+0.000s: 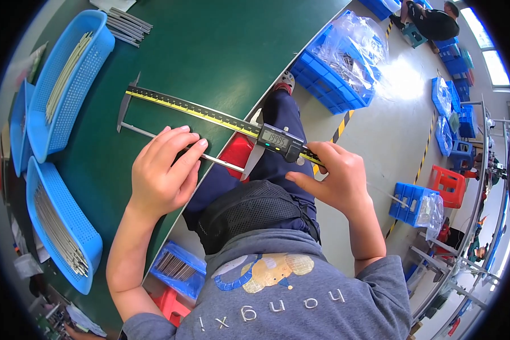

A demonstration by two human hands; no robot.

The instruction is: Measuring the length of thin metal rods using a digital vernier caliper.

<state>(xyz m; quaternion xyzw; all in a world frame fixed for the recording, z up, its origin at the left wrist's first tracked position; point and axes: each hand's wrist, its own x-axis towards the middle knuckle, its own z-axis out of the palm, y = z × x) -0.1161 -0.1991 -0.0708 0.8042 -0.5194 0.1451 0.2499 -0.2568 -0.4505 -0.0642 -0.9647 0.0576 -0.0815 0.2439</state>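
Note:
A long digital caliper [209, 115] stretches from the green table out over my lap, with its display on the slider near my right hand [344, 177]. That hand is closed on the right end of the caliper's beam, with the thumb below it. A thin metal rod [225, 164] lies between the caliper's two jaws, roughly parallel to the beam. My left hand [165, 171] pinches the rod near its middle, so part of it is hidden by the fingers. The rod's ends appear to meet the jaws.
On the green table [209, 51], blue baskets [96, 65] of rods stand at the left, with loose rods [129, 27] at the back. A blue crate [331, 82] with plastic bags stands on the floor at right. Farther off are a red stool [450, 186] and a seated person [436, 24].

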